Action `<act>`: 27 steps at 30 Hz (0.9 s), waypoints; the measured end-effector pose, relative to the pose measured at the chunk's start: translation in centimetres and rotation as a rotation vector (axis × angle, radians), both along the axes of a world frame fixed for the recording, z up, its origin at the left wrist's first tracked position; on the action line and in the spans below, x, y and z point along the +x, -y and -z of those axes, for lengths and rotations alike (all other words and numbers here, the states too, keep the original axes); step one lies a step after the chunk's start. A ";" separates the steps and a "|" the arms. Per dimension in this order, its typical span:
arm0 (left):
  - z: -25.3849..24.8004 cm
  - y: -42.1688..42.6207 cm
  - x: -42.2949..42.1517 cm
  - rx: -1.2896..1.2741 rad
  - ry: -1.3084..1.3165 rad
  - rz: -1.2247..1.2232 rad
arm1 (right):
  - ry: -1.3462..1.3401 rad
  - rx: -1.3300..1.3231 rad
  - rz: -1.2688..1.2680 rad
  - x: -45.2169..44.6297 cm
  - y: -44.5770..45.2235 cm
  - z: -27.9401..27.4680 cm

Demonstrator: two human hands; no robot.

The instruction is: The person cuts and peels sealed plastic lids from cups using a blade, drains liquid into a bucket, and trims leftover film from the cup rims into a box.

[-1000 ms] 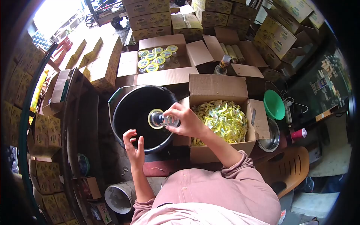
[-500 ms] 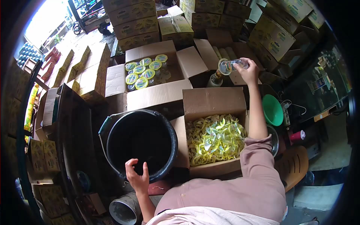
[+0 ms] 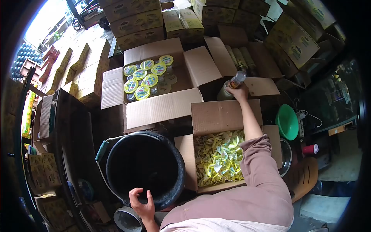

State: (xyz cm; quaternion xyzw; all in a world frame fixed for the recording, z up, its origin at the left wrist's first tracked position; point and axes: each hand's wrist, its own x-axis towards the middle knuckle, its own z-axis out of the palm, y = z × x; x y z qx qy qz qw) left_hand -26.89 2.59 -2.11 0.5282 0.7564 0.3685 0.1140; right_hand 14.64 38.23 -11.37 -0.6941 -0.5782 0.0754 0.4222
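My right hand (image 3: pixel 239 92) reaches over the scrap box and is closed around a clear cup (image 3: pixel 237 80), close to a bottle-like container (image 3: pixel 225 92). How the cup and container meet is partly hidden by my fingers. Over the near rim of the black bucket (image 3: pixel 178 154), my left hand (image 3: pixel 143 203) is raised with fingers curled apart and nothing in it. Yellow-green strips (image 3: pixel 220 158) fill the open cardboard box (image 3: pixel 220 118) beside the bucket. Several cups with yellow lids (image 3: pixel 142 92) stand in another open box (image 3: pixel 164 110).
A green bowl (image 3: pixel 287 121) and a metal bowl (image 3: pixel 286 156) lie to the right, near a pink cup (image 3: pixel 310 149) and a power strip. Rolled stacks (image 3: pixel 241 58) sit in a back box. Stacked cartons (image 3: pixel 135 23) stand behind. A brown chair is at lower right.
My right hand has moved from over the bucket, with the clear cup, to the bottle-like container at the back. My left hand has stayed near the bucket's near rim. The view has shifted.
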 end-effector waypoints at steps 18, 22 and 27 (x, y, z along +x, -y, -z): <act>0.1 0.5 -0.2 0.123 0.050 0.008 | -0.722 0.320 -0.107 4.1 4.5 -12.6; -0.3 0.6 0.1 0.079 0.002 0.014 | -0.620 0.306 -0.148 4.9 7.1 -12.9; -0.1 1.0 0.5 0.056 -0.031 -0.006 | -0.464 0.250 -0.106 4.9 4.4 -10.7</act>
